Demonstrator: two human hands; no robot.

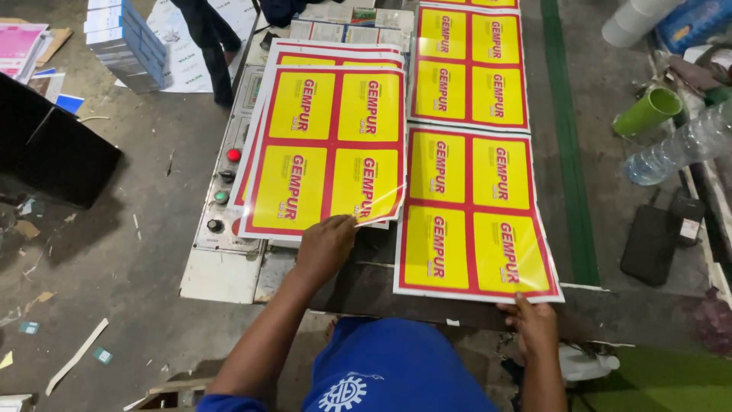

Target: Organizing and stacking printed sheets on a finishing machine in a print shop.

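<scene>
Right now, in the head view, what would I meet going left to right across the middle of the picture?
Black board → button panel → left hand on the sheet stack → sheet held by the right hand → green stripe → green cup → bottle.

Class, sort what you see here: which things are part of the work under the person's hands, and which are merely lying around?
In the work:
left hand on the stacked printed sheets
right hand at the near printed sheet
machine control panel

Lying about:
green cup
plastic bottle
black pouch
box stack
floor scraps
</scene>
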